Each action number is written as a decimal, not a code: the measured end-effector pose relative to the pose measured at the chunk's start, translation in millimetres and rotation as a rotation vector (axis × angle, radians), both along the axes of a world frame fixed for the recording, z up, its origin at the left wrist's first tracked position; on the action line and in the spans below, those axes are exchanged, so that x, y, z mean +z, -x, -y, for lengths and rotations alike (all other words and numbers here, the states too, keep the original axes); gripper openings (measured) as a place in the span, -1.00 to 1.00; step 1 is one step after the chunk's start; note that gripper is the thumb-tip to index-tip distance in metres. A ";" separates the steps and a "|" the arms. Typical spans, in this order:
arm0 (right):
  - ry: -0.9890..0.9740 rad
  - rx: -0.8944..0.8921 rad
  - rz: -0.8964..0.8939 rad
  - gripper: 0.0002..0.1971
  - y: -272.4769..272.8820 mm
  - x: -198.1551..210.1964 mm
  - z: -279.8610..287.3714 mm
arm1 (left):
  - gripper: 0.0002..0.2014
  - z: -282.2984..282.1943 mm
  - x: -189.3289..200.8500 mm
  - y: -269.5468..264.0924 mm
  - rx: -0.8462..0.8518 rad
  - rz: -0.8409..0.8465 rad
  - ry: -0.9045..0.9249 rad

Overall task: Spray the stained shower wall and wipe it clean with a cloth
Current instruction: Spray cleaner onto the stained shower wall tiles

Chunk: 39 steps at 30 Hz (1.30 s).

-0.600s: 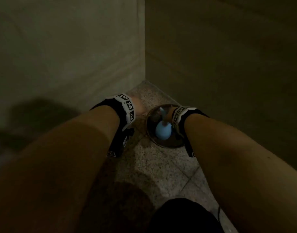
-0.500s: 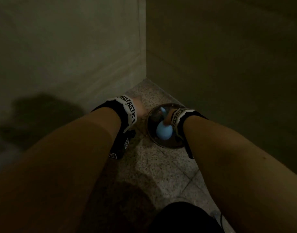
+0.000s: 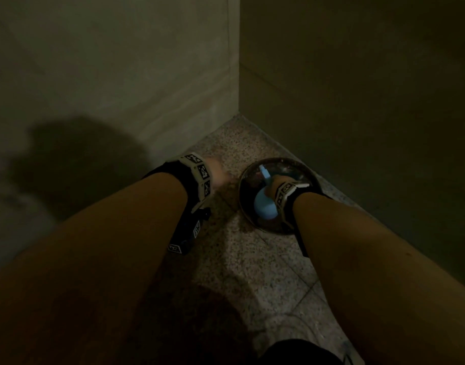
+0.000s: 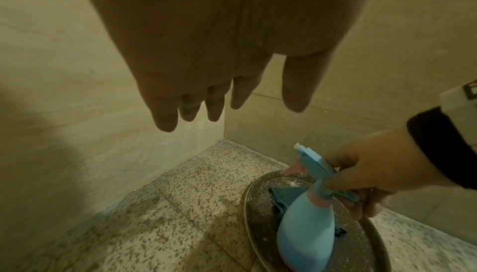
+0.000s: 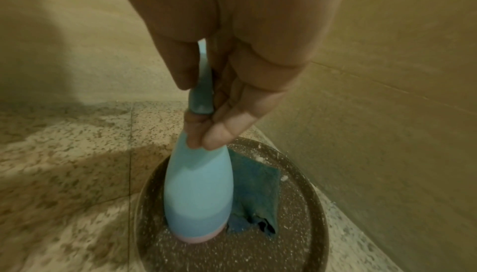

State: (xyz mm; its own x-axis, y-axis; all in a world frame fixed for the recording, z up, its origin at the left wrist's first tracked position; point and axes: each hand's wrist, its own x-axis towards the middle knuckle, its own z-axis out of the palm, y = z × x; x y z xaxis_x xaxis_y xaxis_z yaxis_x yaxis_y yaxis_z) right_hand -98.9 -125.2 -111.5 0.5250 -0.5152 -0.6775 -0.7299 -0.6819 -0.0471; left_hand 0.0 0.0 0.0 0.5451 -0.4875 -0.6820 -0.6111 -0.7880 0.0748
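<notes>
A light blue spray bottle (image 3: 264, 204) (image 4: 307, 227) (image 5: 198, 190) with a pink base stands in a dark speckled round tray (image 3: 248, 214) (image 4: 361, 252) (image 5: 304, 225) on the floor by the right wall. My right hand (image 3: 272, 184) (image 4: 366, 174) (image 5: 224, 100) grips the bottle's neck and trigger head. A teal cloth (image 4: 281, 194) (image 5: 258, 190) lies in the tray behind the bottle. My left hand (image 3: 218, 172) (image 4: 206, 84) hangs left of the tray with straight fingers, holding nothing. Beige tiled shower walls (image 3: 120, 75) (image 4: 64, 72) (image 5: 387, 72) meet in a corner.
The speckled granite floor (image 3: 252, 272) (image 4: 154, 215) (image 5: 64, 154) shows damp brownish patches. The tray sits close against the right wall (image 3: 358, 101). A dark shoe or knee (image 3: 302, 351) shows at the bottom edge. The scene is dim.
Both arms hold almost the same place; my right hand has settled slightly lower on the bottle in the tray. The left hand stays beside it.
</notes>
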 end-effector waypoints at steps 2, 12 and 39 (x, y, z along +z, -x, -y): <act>-0.028 -0.001 0.015 -0.50 -1.6 0.7 2.1 | -0.30 -0.9 1.5 -0.7 -0.004 -0.014 0.010; -0.081 -0.098 0.111 -0.62 2.4 78.9 2.9 | -0.44 -3.5 28.6 -3.6 -0.076 -0.053 0.071; 0.119 0.025 0.597 -0.62 -66.2 435.3 -87.9 | 0.08 -76.3 253.3 -54.6 0.071 0.212 0.396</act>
